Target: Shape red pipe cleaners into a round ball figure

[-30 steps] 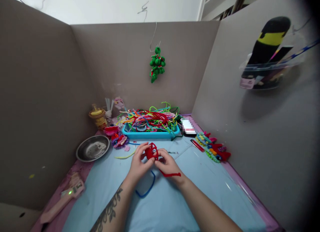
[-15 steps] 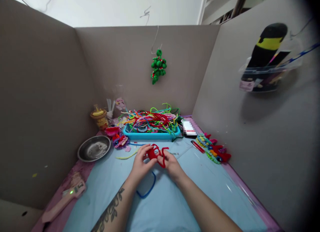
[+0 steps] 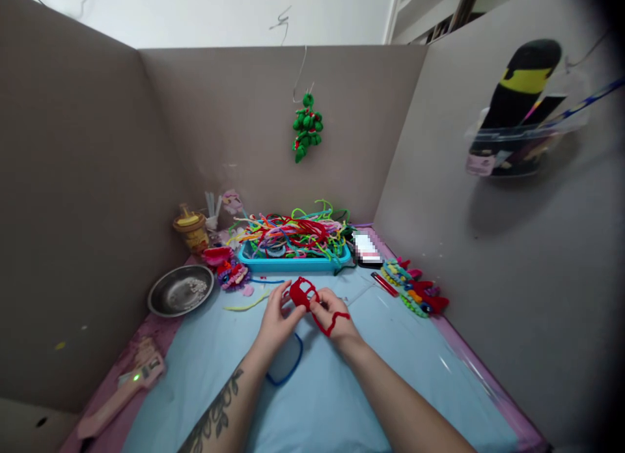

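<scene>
Both hands meet over the middle of the blue-covered table, holding a piece shaped from red pipe cleaner (image 3: 299, 293). My left hand (image 3: 279, 315) is closed on its left side, thumb below and fingers behind. With thumb and forefinger, my right hand (image 3: 331, 308) pinches the right side of the piece. A loose kinked red end trails from there across the back of my right hand. The piece has a dense part on the left and an open loop on the right. A blue pipe cleaner (image 3: 299, 358) curves on the table beside my left forearm.
A blue tray (image 3: 293, 265) heaped with coloured pipe cleaners stands at the back. Left are a metal bowl (image 3: 163, 303) with small white bits and a pink glue gun (image 3: 114, 401). A phone (image 3: 367, 250), a red cutter (image 3: 384, 284) and colourful finished pieces (image 3: 420, 295) lie right.
The red piece has turned a little, and its loop shows more openly. The loose red end has swung from upright to lying over my right hand. The view has shifted slightly.
</scene>
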`<state>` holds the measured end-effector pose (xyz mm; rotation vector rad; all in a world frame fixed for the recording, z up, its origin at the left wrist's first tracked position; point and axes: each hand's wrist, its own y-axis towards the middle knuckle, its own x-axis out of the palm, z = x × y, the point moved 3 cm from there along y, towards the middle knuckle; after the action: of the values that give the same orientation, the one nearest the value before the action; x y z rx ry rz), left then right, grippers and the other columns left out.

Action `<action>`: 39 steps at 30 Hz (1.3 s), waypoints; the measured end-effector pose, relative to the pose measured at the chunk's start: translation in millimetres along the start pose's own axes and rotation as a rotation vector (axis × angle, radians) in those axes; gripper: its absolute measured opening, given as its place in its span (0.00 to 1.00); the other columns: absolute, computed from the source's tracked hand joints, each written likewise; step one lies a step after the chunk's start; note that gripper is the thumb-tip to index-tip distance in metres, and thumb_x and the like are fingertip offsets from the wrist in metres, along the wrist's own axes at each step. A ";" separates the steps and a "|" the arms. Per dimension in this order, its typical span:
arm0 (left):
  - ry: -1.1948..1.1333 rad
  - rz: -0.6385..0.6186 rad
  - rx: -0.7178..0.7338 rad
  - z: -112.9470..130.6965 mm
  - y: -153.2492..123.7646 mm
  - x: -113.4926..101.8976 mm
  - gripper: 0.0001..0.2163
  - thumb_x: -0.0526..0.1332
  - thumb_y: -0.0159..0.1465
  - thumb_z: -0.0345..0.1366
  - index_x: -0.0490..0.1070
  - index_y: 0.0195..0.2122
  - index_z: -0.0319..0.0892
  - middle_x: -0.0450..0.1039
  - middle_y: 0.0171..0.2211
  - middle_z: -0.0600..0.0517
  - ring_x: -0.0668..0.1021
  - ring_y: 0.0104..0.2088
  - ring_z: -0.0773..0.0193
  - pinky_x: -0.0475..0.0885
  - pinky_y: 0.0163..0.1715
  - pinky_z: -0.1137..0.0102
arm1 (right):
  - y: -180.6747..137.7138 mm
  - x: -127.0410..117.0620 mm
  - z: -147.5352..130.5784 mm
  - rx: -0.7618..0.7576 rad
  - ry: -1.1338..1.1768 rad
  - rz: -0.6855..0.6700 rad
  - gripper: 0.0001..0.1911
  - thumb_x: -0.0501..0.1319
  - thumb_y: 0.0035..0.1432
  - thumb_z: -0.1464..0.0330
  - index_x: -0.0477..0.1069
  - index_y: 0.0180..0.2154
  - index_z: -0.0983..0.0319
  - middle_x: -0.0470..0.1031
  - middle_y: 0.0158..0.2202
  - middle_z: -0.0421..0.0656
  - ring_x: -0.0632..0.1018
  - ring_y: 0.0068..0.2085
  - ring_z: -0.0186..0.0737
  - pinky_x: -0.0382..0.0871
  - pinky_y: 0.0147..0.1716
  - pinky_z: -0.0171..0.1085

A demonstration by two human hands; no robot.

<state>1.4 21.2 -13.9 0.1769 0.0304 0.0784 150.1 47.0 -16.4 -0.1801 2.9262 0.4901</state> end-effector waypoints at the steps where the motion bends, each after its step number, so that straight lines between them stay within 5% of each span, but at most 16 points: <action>1: -0.052 -0.015 -0.040 -1.0 0.4 1.1 0.28 0.65 0.53 0.41 0.61 0.55 0.45 0.61 0.57 0.41 0.73 0.49 0.54 0.70 0.46 0.60 | -0.5 -0.1 -2.1 -0.009 -0.009 -0.005 0.09 0.59 0.53 0.65 0.69 0.24 0.61 0.68 0.28 0.40 0.70 0.32 0.37 0.63 0.33 0.35; 9: -0.196 -0.033 -0.124 8.3 -0.1 1.6 0.29 0.67 0.52 0.40 0.61 0.54 0.43 0.66 0.54 0.43 0.73 0.49 0.56 0.69 0.47 0.63 | -4.2 4.4 -18.4 -0.050 0.056 -0.110 0.06 0.62 0.52 0.66 0.73 0.27 0.61 0.69 0.34 0.42 0.72 0.39 0.40 0.64 0.43 0.38; 15: -0.248 0.026 -0.260 2.8 -0.1 -3.5 0.26 0.65 0.53 0.41 0.62 0.53 0.45 0.68 0.52 0.45 0.76 0.42 0.60 0.70 0.32 0.71 | -4.2 -2.3 -21.2 -0.095 0.099 -0.106 0.13 0.54 0.54 0.72 0.73 0.40 0.58 0.69 0.41 0.45 0.72 0.45 0.42 0.65 0.46 0.41; 22: -0.370 0.100 -0.330 1.1 1.2 -9.8 0.23 0.64 0.54 0.42 0.64 0.50 0.45 0.71 0.45 0.46 0.76 0.39 0.62 0.70 0.33 0.70 | -11.1 -3.0 -32.1 -0.344 -0.238 -0.327 0.22 0.57 0.46 0.79 0.71 0.43 0.55 0.61 0.54 0.45 0.62 0.57 0.45 0.56 0.57 0.48; 27: -0.388 0.094 -0.344 0.0 0.8 -8.3 0.21 0.64 0.53 0.42 0.64 0.47 0.45 0.72 0.42 0.48 0.76 0.36 0.63 0.70 0.32 0.70 | -12.8 3.5 -32.0 -0.514 -0.373 -0.217 0.08 0.58 0.55 0.74 0.74 0.35 0.57 0.67 0.48 0.46 0.64 0.53 0.46 0.61 0.53 0.50; 33: -0.290 0.108 -0.358 2.3 0.0 -7.5 0.22 0.63 0.54 0.42 0.64 0.49 0.44 0.71 0.45 0.46 0.76 0.39 0.61 0.69 0.30 0.72 | -11.2 1.5 -29.4 -0.549 -0.437 -0.187 0.11 0.60 0.55 0.71 0.74 0.41 0.55 0.67 0.48 0.47 0.64 0.52 0.48 0.62 0.51 0.52; 39: -0.150 0.094 -0.283 -5.0 2.1 -6.7 0.24 0.63 0.54 0.41 0.64 0.52 0.43 0.71 0.46 0.45 0.76 0.37 0.61 0.69 0.28 0.72 | -9.9 -3.4 -28.7 -0.527 -0.410 -0.125 0.06 0.60 0.55 0.71 0.74 0.35 0.55 0.70 0.44 0.46 0.67 0.49 0.48 0.63 0.49 0.51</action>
<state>-5.6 23.6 -18.3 -0.0996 -0.1382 0.1619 150.7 28.5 7.9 -0.2848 2.3203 1.1189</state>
